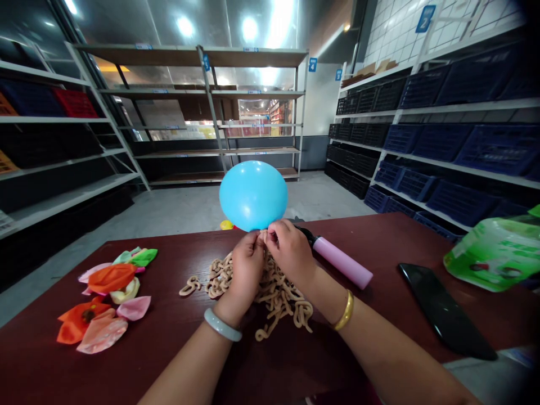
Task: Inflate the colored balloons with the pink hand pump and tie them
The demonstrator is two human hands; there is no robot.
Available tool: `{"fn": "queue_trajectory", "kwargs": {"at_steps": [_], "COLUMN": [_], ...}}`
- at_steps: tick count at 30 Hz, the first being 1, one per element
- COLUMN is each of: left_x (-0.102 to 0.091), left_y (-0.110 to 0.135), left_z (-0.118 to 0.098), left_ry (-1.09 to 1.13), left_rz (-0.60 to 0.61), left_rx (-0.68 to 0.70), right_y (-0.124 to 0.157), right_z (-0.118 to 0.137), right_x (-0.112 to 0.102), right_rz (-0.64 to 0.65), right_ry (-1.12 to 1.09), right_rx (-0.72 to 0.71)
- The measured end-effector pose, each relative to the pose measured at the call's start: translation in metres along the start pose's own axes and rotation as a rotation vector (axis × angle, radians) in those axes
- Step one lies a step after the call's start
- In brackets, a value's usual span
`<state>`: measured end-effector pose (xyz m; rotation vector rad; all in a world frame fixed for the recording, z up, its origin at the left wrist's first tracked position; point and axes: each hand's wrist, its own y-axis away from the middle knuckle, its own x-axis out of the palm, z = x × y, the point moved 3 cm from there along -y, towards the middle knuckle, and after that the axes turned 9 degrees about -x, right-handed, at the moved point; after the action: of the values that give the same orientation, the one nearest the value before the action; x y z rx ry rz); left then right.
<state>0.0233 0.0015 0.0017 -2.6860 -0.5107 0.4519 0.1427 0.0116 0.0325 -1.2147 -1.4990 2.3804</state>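
A large inflated blue balloon stands just beyond my fingertips, its neck end towards me. My left hand is closed in a pinch at the balloon's neck. Pressed close against it, my right hand pinches at the same spot with its fingers curled. A small tan bit shows between the fingertips, but the fingers hide most of it. Under both hands lies a heap of tan rubber bands, twisted into loops. A few tan bands lie apart on the left.
Limp coloured balloons lie on the dark red table at the left. Right of my hands are a pink balloon pump, a black phone and a green pouch. Shelves and blue crates stand behind.
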Motion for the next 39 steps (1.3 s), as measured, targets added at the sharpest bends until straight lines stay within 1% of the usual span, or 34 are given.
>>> {"fn": "queue_trajectory", "kwargs": {"at_steps": [3, 7, 9, 12, 15, 17, 20, 23, 25, 28, 30, 32, 34, 39], "left_x": [-0.002, -0.003, -0.003, -0.002, -0.003, -0.004, -0.005, -0.004, -0.003, 0.0, 0.0, 0.0, -0.002, -0.004], "left_y": [0.0, -0.001, -0.001, -0.001, -0.001, -0.001, -0.001, 0.0, 0.001, 0.001, 0.002, 0.002, 0.002, 0.004], "left_z": [0.001, 0.0, -0.001, -0.002, -0.001, -0.001, -0.003, -0.005, -0.004, -0.001, 0.002, 0.003, 0.001, -0.003], "left_ry": [0.037, 0.083, 0.092, 0.073, 0.029, -0.008, -0.051, -0.045, 0.006, 0.147, 0.204, 0.197, 0.168, 0.101], "left_rz": [-0.007, -0.016, -0.011, 0.0, -0.007, -0.012, -0.019, -0.016, 0.003, 0.02, 0.014, -0.002, -0.015, -0.026], "left_rx": [-0.038, -0.07, -0.066, -0.043, -0.036, -0.025, -0.002, -0.002, -0.023, -0.087, -0.112, -0.097, -0.06, -0.009], "right_y": [0.0, 0.0, -0.001, -0.002, -0.004, -0.005, -0.008, -0.009, -0.007, -0.001, 0.002, 0.004, 0.003, -0.001], "right_z": [-0.001, -0.002, -0.005, -0.01, -0.016, -0.019, -0.022, -0.02, -0.015, -0.003, 0.003, 0.004, 0.001, -0.009], "right_x": [0.0, 0.0, 0.001, 0.002, 0.003, 0.003, 0.002, 0.001, -0.001, -0.005, -0.006, -0.006, -0.004, 0.0], "right_rz": [0.007, -0.015, -0.035, -0.057, -0.049, -0.029, -0.013, -0.005, -0.02, -0.046, -0.037, -0.046, -0.074, -0.111], "right_ry": [-0.087, -0.207, -0.272, -0.397, -0.523, -0.557, -0.532, -0.447, -0.329, -0.093, -0.015, -0.045, -0.129, -0.38], "right_rx": [-0.036, -0.051, -0.03, 0.044, 0.107, 0.108, 0.088, 0.069, 0.046, -0.006, -0.05, -0.075, -0.076, -0.013]}}
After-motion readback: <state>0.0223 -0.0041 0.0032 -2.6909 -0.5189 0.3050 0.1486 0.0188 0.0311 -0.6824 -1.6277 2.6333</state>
